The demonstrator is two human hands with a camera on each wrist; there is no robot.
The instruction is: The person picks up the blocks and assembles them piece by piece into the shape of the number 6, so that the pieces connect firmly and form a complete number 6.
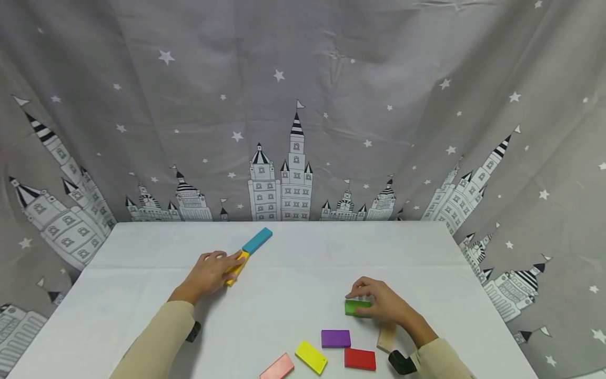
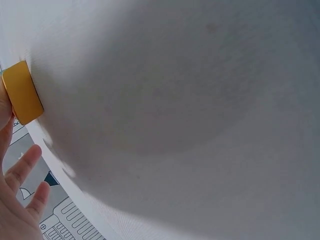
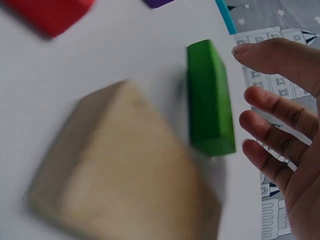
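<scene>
Near the table's left middle, my left hand (image 1: 208, 272) pinches a yellow-orange wooden block (image 2: 22, 93) between thumb and fingers. The block stands on the white tabletop, its far end against the near end of a blue block (image 1: 257, 240), and the two form a slightly bent line. Over on the right, my right hand (image 1: 382, 302) hovers at a green block (image 1: 351, 308). The right wrist view shows its thumb and fingers (image 3: 270, 102) spread apart, with a gap between them and the green block.
Just behind the right hand lies a natural wood block (image 1: 386, 337). Purple (image 1: 335, 338), red (image 1: 360, 359), bright yellow (image 1: 311, 357) and pink (image 1: 277, 367) blocks lie along the near side of the white table (image 1: 293, 279). A grey castle-print curtain (image 1: 331, 79) hangs beyond the far edge.
</scene>
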